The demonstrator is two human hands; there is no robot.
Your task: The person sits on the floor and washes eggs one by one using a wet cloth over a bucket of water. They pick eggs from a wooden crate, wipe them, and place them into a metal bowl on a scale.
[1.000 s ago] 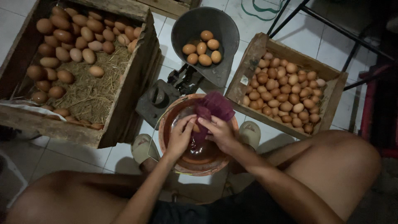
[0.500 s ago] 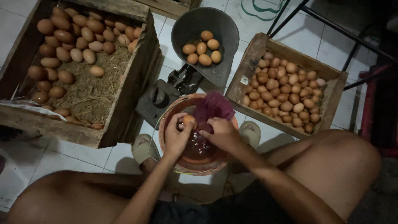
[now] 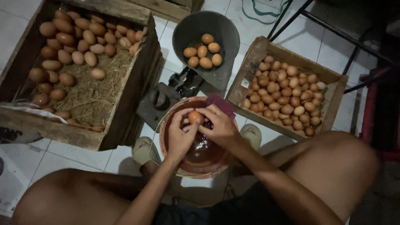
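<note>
- A person sits on a white tiled floor [image 3: 75, 160], bare knees spread, seen from a head camera looking down at both hands.
- The left hand [image 3: 180, 135] and the right hand [image 3: 219, 127] meet over a round reddish-brown bowl of water [image 3: 183, 164], which sits on the floor between the knees.
- Both hands share one grip: fingertips of each close around a single brown egg [image 3: 195, 117], held just above the water near the bowl's far rim.
- A crumpled purple cloth [image 3: 221, 103] lies just beyond the grip, draped on the far edge of the bowl, partly hidden by the right hand.
- Further beyond the grip stands a grey metal weighing scale [image 3: 166, 93]; its scoop-shaped pan [image 3: 221, 33] holds six brown eggs [image 3: 203, 51].
- To the left of the grip, well apart, is a large weathered wooden crate lined with straw [image 3: 125, 96], with brown and pale eggs [image 3: 75, 41] piled along its far and left sides.
- To the right of the grip, near the bowl, is a smaller wooden crate [image 3: 250, 62] packed with brown eggs [image 3: 285, 98].
- Two pale sandals [image 3: 143, 149] flank the bowl, just beside the wrists.
</note>
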